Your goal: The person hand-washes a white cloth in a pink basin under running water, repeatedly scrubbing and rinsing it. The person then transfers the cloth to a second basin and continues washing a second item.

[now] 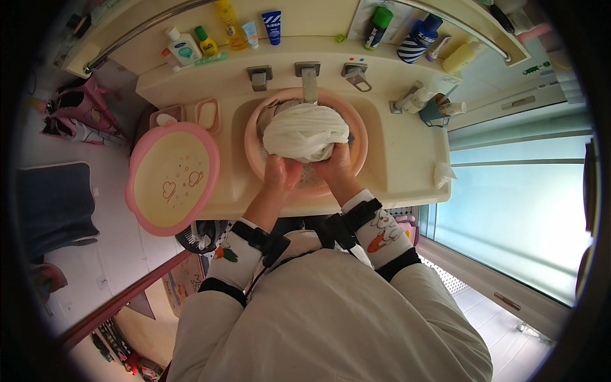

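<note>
A bunched white cloth point(306, 131) looks wet and rests in both hands over a pink plastic basin point(361, 143). My left hand point(280, 173) holds its lower left side, with the fingers partly hidden beneath it. Gripping the lower right side is my right hand point(335, 161). Behind the bundle, a greyish-brown cloth point(267, 117) shows inside the basin. Suds point(312, 179) float on the water below my hands. The metal faucet spout point(310, 88) points down at the far edge of the bundle. The basin sits in the cream washbasin point(379, 157).
A pink-rimmed yellow basin point(172, 176) leans at the left edge of the counter, near a soap dish point(207, 116). Tap handles point(259, 79) flank the spout. Several bottles point(184, 46) line the back ledge. A cup holder point(434, 112) stands at right, beside a frosted sliding door point(515, 191).
</note>
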A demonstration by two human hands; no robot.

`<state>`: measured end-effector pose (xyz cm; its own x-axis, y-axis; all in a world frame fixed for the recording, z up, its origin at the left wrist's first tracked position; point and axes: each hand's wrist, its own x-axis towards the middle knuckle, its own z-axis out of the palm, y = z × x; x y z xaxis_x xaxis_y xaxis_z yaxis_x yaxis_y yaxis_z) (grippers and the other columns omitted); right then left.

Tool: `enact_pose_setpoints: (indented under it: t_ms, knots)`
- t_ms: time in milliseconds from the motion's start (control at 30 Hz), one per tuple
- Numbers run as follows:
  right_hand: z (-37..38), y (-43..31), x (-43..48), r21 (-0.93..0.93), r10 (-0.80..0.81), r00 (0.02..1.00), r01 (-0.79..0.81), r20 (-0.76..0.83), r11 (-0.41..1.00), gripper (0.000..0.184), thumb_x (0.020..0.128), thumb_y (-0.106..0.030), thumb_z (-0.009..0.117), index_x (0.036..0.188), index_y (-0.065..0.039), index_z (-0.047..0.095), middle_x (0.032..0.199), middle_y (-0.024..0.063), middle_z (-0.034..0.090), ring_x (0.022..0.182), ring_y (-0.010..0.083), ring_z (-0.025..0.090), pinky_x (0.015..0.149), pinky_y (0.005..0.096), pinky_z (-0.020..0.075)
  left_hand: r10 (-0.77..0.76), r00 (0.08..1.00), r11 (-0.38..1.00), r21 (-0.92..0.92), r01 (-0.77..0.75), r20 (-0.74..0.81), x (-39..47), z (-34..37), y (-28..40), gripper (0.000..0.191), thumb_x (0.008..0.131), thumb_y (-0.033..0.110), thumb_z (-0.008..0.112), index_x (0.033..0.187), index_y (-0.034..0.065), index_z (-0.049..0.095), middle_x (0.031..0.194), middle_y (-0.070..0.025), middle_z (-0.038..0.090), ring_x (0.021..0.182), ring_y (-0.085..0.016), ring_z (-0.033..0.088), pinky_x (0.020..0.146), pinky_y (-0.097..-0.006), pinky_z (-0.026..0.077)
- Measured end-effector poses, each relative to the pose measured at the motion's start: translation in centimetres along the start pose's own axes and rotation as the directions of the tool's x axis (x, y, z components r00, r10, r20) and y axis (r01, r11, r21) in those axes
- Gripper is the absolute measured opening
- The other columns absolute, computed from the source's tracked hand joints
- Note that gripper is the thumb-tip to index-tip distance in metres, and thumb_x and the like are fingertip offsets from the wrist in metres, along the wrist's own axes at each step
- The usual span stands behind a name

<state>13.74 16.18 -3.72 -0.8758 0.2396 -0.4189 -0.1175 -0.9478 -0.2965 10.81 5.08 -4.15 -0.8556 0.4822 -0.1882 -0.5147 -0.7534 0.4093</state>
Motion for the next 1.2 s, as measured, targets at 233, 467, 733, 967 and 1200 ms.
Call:
enact_pose_setpoints:
  t_ms: [233, 467, 733, 967, 1200]
  knots:
    - [2.3, -0.9, -0.4, 0.098, -0.025, 0.999, 0.029, -0.042, 0.995, 0.039, 0.091, -0.036, 0.048, 0.119, -0.009, 0.052, 0.124, 0.0078, 0.054, 0.115, 0.0281, 0.050, 0.099, 0.0469, 0.0396, 0.112, 0.977, 0.876, 0.447, -0.182, 0.179, 0.2, -1.7, 1.1, 0.073, 0.077, 0.038, 0.070, 0.132, 0.0042, 0.036, 0.133, -0.0080, 0.042, 0.123, -0.021, 0.040, 0.105, -0.0359, 0.029]
    - [3.0, 0.4, -1.5, -0.051, 0.003, 1.000, -0.002, 0.012, 0.999, 0.037, 0.088, -0.029, 0.054, 0.120, -0.010, 0.051, 0.124, 0.0060, 0.054, 0.117, 0.0254, 0.049, 0.100, 0.0426, 0.0394, 0.036, 0.998, 0.999, 0.003, -0.037, 0.050, 1.0, -0.8, 1.3, 0.064, 0.090, 0.053, 0.042, 0.136, 0.0095, 0.033, 0.136, -0.0062, 0.040, 0.126, -0.024, 0.037, 0.105, -0.0405, 0.031]
    - [1.6, 0.9, -1.6, -0.242, -0.029, 0.993, 0.056, 0.112, 0.969, 0.040, 0.085, -0.020, 0.056, 0.123, -0.008, 0.049, 0.124, 0.0065, 0.053, 0.117, 0.0239, 0.049, 0.100, 0.0404, 0.0395, 0.054, 0.998, 0.998, -0.031, -0.055, -0.027, 2.4, 0.7, 3.2, 0.062, 0.091, 0.057, 0.031, 0.129, 0.0094, 0.043, 0.129, -0.0090, 0.048, 0.118, -0.027, 0.047, 0.100, -0.0411, 0.039]
    - [1.0, 0.1, 0.0, -0.140, 0.056, 0.996, -0.046, 0.069, 0.989, 0.052, 0.078, -0.010, 0.061, 0.127, -0.008, 0.044, 0.122, 0.0079, 0.053, 0.111, 0.0224, 0.053, 0.094, 0.0365, 0.0445, -0.003, 0.992, 0.999, -0.032, -0.001, -0.127, 1.8, 1.6, 2.3, 0.067, 0.088, 0.061, 0.037, 0.131, 0.0102, 0.042, 0.129, -0.0091, 0.048, 0.117, -0.027, 0.047, 0.098, -0.0412, 0.041]
    - [1.9, -1.1, -0.4, -0.648, -0.338, 0.921, 0.380, 0.196, 0.660, 0.063, 0.072, -0.008, 0.071, 0.128, -0.007, 0.044, 0.119, 0.0076, 0.053, 0.107, 0.0220, 0.054, 0.091, 0.0360, 0.0459, -0.318, 0.944, 0.928, -0.175, 0.329, 0.084, -0.9, 0.6, 3.1, 0.080, 0.079, 0.074, 0.037, 0.134, 0.0154, 0.039, 0.133, -0.0099, 0.044, 0.123, -0.030, 0.043, 0.099, -0.0515, 0.036]
